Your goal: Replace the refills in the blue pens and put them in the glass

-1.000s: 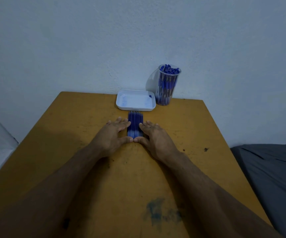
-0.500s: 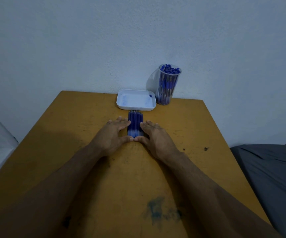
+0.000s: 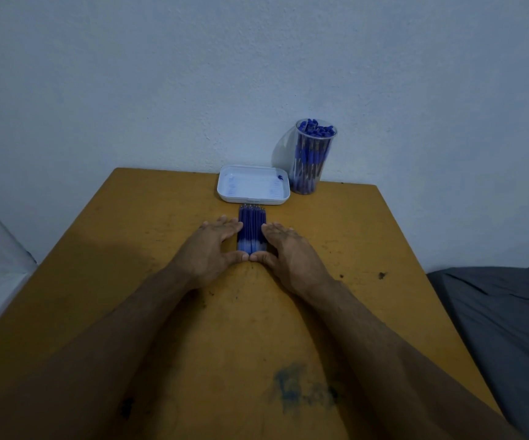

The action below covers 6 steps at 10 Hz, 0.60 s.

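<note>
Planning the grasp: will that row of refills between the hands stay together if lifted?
Probably not: the refills look like loose thin rods, squared up only by the left hand and right hand. Likely light and apt to roll or scatter on the table.

Both hands have stayed flat against the refills (image 3: 252,230); only the view has shifted slightly.
</note>
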### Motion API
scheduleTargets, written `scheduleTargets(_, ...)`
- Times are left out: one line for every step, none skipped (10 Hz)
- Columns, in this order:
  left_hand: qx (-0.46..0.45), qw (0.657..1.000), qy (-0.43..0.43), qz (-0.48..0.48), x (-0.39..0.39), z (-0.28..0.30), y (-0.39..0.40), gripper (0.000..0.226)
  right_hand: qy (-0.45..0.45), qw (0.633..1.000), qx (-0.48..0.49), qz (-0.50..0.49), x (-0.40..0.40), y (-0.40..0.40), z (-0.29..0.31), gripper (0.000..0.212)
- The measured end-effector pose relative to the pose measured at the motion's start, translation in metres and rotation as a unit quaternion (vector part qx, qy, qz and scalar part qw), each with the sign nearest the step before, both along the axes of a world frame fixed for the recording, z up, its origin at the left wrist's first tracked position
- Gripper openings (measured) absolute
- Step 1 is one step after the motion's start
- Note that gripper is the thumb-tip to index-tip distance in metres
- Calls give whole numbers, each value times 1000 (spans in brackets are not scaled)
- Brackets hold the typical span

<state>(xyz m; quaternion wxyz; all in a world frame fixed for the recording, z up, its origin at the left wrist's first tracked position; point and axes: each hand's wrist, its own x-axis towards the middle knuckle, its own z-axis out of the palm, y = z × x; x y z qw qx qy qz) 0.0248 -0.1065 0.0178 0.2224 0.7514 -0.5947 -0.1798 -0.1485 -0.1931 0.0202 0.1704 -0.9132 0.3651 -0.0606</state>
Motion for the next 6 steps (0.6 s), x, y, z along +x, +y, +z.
scheduleTargets(-4,1000,7,-3,0,-1,0,73,0,1000,5,4,-1,-1,1,73)
scheduleTargets(-5,1000,6,-2,0,1,1,72,-8,1000,13,3,-2,-1,2,72)
scheduleTargets(-10,1000,8,-2,0,0,1,73,-12,1000,14,3,-2,-1,0,72)
scheduleTargets(-15,1000,21,0,1,1,3,74,-19,1000,22,0,-4,0,3,70)
scheduleTargets(-31,998,55,19,2,5,10,72,-44,999,28,-4,-5,0,7,65)
scheduleTargets(-36,997,60,36,3,9,17,70,-46,998,30,-8,-6,2,12,61)
